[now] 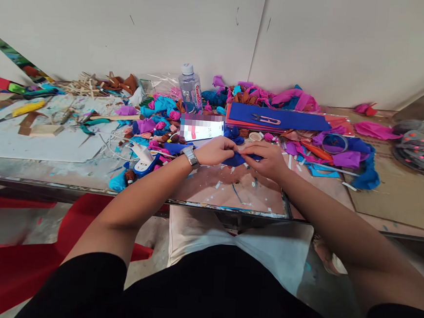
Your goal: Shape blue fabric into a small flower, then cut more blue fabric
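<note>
Both hands meet over the middle of the table, with a dark blue piece of crepe paper between them. My left hand, a metal watch at its wrist, is closed on the paper's left side. Opposite it, my right hand pinches the paper with thumb and fingertips. Just beyond the hands lie a lit phone and a roll of tape. Behind them, small pink-handled thread snips rest on a stack of blue and red sheets.
A clear water bottle stands at the back among crumpled coloured paper. Left of my hands is a white power strip with a cable. A yellow-handled cutter lies far left; grey netting with pink dots sits far right. A pale wall rises behind.
</note>
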### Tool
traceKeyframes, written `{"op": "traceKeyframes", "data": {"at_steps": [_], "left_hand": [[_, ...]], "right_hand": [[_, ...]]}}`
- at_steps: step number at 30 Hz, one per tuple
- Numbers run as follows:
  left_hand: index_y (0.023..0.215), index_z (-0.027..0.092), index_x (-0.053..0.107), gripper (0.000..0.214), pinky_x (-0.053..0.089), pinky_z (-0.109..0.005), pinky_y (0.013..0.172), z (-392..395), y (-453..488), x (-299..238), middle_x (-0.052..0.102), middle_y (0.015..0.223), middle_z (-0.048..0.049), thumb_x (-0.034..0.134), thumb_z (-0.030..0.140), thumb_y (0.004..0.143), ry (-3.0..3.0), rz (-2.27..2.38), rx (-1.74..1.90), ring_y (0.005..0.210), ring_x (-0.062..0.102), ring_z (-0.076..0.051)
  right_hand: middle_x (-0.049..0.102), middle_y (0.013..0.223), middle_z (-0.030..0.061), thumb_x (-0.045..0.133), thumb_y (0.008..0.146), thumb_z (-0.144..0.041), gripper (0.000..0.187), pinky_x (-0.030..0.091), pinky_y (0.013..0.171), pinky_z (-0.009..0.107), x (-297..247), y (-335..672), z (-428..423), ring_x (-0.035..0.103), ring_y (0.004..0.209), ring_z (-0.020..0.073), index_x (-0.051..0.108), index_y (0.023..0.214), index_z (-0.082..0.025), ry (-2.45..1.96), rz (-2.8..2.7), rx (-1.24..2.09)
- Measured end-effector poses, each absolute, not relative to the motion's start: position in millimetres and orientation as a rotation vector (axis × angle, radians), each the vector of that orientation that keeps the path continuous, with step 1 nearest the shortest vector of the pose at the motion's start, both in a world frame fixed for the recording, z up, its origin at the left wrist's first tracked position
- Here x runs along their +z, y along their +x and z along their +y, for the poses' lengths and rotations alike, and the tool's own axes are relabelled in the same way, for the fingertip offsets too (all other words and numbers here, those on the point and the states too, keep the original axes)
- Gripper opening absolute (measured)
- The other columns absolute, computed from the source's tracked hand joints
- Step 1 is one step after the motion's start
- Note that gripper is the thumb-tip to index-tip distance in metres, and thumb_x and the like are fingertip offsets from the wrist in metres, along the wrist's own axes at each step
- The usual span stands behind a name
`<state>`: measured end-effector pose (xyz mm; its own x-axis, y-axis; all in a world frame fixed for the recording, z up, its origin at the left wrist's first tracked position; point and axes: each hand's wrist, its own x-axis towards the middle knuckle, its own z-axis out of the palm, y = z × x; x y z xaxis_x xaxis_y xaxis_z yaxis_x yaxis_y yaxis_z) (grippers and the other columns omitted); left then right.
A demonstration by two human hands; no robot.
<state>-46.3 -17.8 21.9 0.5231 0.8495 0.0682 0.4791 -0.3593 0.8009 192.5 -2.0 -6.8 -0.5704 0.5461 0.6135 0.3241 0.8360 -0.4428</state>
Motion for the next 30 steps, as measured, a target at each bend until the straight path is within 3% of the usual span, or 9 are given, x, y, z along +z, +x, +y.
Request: {"op": "traceKeyframes", "data": {"at_steps": [7,17,25,30], "left_hand": [[0.076,0.015,0.073,0.037,0.047,-0.028,0.067,-16.7,-45.6,18.9,0.067,0.069,-0.0015,0.062,0.046,0.092,2.066,1.080,0.707,0.068,0.058,-0.015],[0.084,0.015,0.074,0.034,0.033,-0.027,0.060,-17.6,-47.0,19.5,0.061,0.067,0.0005,0.057,0.042,0.094,2.165,1.156,0.635,0.062,0.048,-0.012],[0.081,0.015,0.073,0.028,0.034,-0.029,0.063,-23.6,-41.7,18.7,0.066,0.070,-0.0003,0.056,0.036,0.091,2.271,1.204,0.682,0.063,0.049,-0.013],[0.084,0.015,0.076,0.038,0.035,-0.029,0.064,-21.8,-40.8,16.6,0.068,0.073,-0.0016,0.054,0.044,0.097,2.255,1.214,0.711,0.065,0.050,-0.013]], "right_hand": [[0.085,0.107,0.0061,0.069,0.097,-0.039,0.021,0.061,0.092,0.043,-5.0,192.9,-4.1,0.078,0.098,0.0261,0.084,0.107,-0.029,-0.658,-2.227,0.358],[0.084,0.108,0.0052,0.068,0.100,-0.041,0.022,0.059,0.092,0.041,-10.2,193.7,-1.1,0.077,0.098,0.0246,0.082,0.110,-0.028,-0.673,-2.244,0.326],[0.083,0.106,0.0059,0.068,0.098,-0.038,0.018,0.057,0.092,0.042,-12.4,193.2,0.8,0.076,0.099,0.0264,0.080,0.105,-0.027,-0.708,-2.255,0.309],[0.082,0.106,0.0063,0.065,0.099,-0.037,0.019,0.056,0.092,0.042,-10.6,192.3,-0.1,0.075,0.099,0.0264,0.080,0.105,-0.027,-0.708,-2.250,0.332]]}}
